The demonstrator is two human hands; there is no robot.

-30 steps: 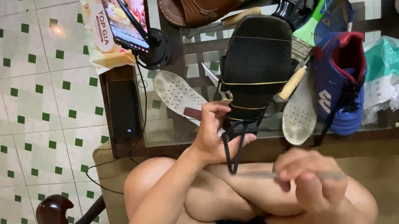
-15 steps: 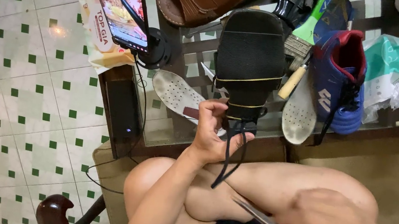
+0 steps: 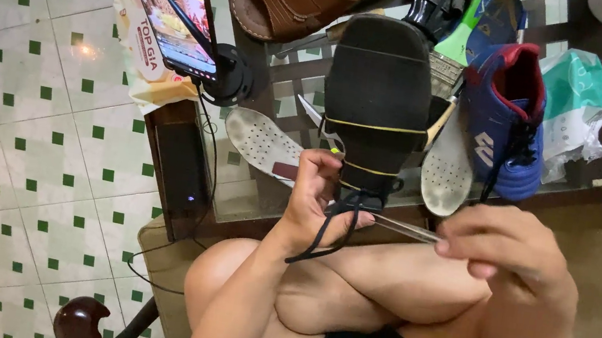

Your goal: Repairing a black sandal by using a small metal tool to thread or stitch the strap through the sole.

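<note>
Left hand [image 3: 316,202] is closed around the lower end of the black shoe [image 3: 376,101], sole facing the camera, thumb up the left edge, fingers wrapped near the stitch line where a black cord [image 3: 331,231] hangs down in a loop. Shoe's long axis runs roughly vertical in frame, toe end up and away from the body, held above the glass table [image 3: 260,187] edge, over the knees. Right hand [image 3: 511,247] is pinched shut on a thin metal tool [image 3: 405,228], likely a needle or awl; can't tell which. Tool lies nearly horizontal, tip pointing left toward the shoe's lower end, ending just beside the left fingers. So the shoe sits up and left of the right hand, near but apart; the left hand already has it.
</note>
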